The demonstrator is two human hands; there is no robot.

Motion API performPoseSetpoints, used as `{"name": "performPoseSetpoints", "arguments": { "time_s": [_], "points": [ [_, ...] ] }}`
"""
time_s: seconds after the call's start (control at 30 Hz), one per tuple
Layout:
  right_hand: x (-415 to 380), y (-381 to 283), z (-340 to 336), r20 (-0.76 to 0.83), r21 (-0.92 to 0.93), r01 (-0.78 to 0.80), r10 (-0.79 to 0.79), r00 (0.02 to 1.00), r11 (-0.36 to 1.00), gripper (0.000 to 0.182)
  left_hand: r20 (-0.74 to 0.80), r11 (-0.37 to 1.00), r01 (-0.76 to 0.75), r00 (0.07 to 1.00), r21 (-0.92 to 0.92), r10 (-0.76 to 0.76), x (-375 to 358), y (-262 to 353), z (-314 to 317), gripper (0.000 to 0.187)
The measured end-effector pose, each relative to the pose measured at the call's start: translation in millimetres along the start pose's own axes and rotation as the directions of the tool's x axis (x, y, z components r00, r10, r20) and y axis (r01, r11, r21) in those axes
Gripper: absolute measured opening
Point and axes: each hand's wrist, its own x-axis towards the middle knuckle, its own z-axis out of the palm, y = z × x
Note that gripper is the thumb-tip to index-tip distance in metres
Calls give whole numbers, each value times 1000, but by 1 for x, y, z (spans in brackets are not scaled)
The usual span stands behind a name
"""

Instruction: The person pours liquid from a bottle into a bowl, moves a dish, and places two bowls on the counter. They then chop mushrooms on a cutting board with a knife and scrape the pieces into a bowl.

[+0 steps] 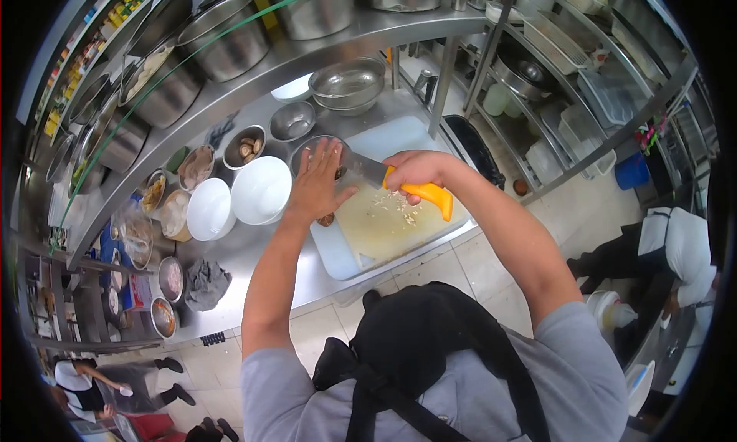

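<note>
At the centre of the frame, the right hand (414, 173) grips the orange handle of a steel-bladed knife (399, 181) over a white plastic cutting board (361, 250) on the steel tabletop (253, 250). The left hand (318, 185) lies flat, fingers spread, on the blade above pale chopped bits (395, 208).

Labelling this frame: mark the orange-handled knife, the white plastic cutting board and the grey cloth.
orange-handled knife (430, 192), head view, on the handle.
white plastic cutting board (342, 258), head view, near corner.
grey cloth (206, 282), head view, middle.
</note>
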Motion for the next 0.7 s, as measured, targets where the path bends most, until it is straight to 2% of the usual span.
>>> {"name": "performPoseSetpoints", "arguments": {
  "time_s": [0.07,0.13,0.17,0.23,0.27,0.33,0.37,0.4,0.47,0.53,0.57,0.6,0.7],
  "points": [
    [-12,1,0,15,15,-12,12,1000,1000,87,25,999,38,999,-1,-38,6,-4,4,97],
    [-29,3,1,-36,-25,-13,12,999,1000,70,69,992,122,990,-17,-121,12,-11,11,95],
    [-38,7,2,-40,-14,-22,22,999,1000,70,79,993,114,991,-26,-112,14,-16,13,95],
    [-57,23,3,-100,-216,1,-23,995,976,52,-43,984,177,983,33,-176,17,-22,22,76],
    [-68,36,4,-106,-202,-11,-11,994,979,52,-31,986,165,986,24,-165,16,-19,21,76],
    [-101,77,12,-226,-330,40,-120,967,943,38,-233,923,177,935,-342,-266,10,-9,15,52],
    [-116,102,16,-279,-282,13,-95,956,959,40,-200,886,225,924,-405,-326,3,11,3,39],
    [-132,130,23,-329,-234,-11,-69,942,972,41,-187,884,222,929,-411,-320,-6,28,4,39],
    [-168,191,46,-448,-2,-106,94,889,994,39,206,765,385,923,-516,-325,-19,60,14,36],
    [-165,229,57,-452,54,-105,118,884,993,38,238,755,426,905,-497,-354,-19,71,43,33],
    [-163,238,60,-460,97,-100,133,878,990,38,176,795,395,918,-461,-354,-15,73,59,33],
    [-159,240,61,-457,110,-99,139,878,989,38,114,831,363,930,-421,-348,-10,72,74,33],
    [-135,228,61,-438,87,-42,76,896,995,40,171,830,312,950,-463,-261,17,81,74,37]
  ]
}}
